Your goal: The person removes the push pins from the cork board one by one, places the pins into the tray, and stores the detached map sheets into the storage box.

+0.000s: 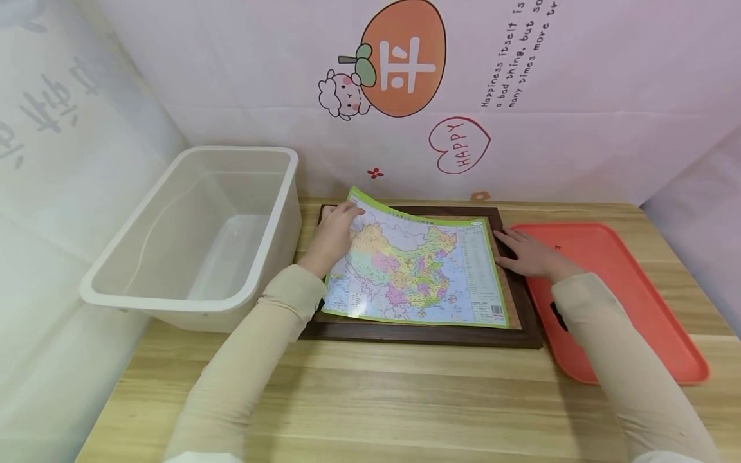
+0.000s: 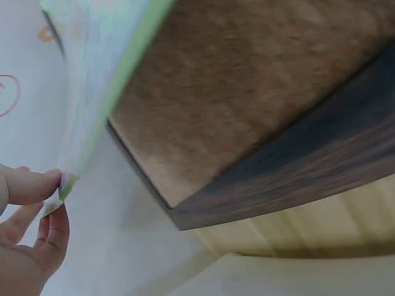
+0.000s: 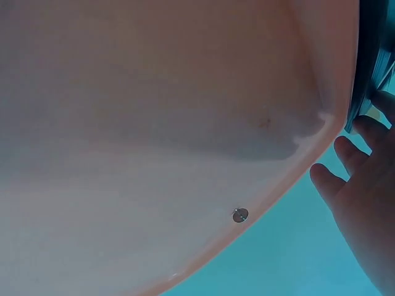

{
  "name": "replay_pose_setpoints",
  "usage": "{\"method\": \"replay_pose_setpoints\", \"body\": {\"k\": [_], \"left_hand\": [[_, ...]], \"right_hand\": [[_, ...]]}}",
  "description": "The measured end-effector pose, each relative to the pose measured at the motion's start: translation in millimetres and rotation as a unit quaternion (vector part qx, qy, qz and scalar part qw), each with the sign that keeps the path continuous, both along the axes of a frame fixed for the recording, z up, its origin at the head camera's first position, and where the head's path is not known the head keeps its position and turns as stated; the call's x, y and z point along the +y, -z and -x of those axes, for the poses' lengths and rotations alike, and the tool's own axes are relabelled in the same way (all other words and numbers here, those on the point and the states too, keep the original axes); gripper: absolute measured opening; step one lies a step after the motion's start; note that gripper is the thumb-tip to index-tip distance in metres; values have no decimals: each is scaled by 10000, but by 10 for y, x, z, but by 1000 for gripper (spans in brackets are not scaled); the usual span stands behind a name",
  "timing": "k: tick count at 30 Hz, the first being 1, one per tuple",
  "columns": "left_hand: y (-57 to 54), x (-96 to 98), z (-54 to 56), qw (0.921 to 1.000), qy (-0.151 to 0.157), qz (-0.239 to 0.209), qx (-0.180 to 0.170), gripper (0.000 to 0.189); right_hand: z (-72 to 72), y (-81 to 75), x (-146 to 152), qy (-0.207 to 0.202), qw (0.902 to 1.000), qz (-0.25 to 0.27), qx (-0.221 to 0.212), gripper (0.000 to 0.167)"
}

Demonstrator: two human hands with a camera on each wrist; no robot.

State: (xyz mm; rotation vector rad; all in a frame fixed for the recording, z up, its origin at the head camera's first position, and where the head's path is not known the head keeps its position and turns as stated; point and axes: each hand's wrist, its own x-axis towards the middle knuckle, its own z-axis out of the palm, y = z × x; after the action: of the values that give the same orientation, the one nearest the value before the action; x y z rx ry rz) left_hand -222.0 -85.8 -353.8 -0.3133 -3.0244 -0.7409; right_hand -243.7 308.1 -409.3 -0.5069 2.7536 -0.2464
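A printed map with a green border point(image 1: 405, 270) lies over a dark-framed cork board point(image 1: 428, 333) on the table. My left hand point(image 1: 332, 238) pinches the map's upper left corner between thumb and fingers. In the left wrist view that edge of the map point(image 2: 102, 74) curves up from the brown cork point(image 2: 247, 80), leaving part of the cork bare. At the board's right side, my right hand point(image 1: 535, 254) rests with extended fingers along the dark frame. The right wrist view shows the same hand point(image 3: 370, 185) with its fingers spread beside the frame edge.
A deep white plastic bin point(image 1: 255, 296) stands left of the board. To the right lies a red tray point(image 1: 625, 308), partly under my right forearm, with a small round metallic piece point(image 3: 241, 215) near its rim. A printed cloth point(image 1: 231, 77) hangs behind the table.
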Motion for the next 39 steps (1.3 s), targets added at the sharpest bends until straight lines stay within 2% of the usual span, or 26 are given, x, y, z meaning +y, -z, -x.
{"method": "replay_pose_setpoints", "body": {"k": [6, 12, 19, 23, 27, 32, 39], "left_hand": [[-180, 33, -24, 9995, 170, -262, 26, 53], [-365, 43, -64, 9983, 398, -283, -325, 47], [-610, 55, -123, 9943, 981, 6, -420, 48], [-730, 29, -146, 9918, 1114, 41, -620, 47], [-798, -20, -161, 9916, 1126, -30, -633, 44], [-806, -95, -153, 9934, 1069, -89, -411, 42], [-894, -181, -132, 9957, 822, -200, -369, 52]], "right_hand": [[-5, -6, -5, -3, 9999, 101, -13, 74], [-21, -29, -17, -5, 9999, 159, -7, 75], [-3, -14, -7, -122, 9998, 147, 31, 75], [1, -21, -6, -86, 9997, 229, -37, 76], [7, -18, 11, -71, 9997, 242, -73, 77], [9, -7, 29, -73, 9996, 243, -115, 77], [11, 16, 39, -56, 9994, 308, -115, 78]]}}
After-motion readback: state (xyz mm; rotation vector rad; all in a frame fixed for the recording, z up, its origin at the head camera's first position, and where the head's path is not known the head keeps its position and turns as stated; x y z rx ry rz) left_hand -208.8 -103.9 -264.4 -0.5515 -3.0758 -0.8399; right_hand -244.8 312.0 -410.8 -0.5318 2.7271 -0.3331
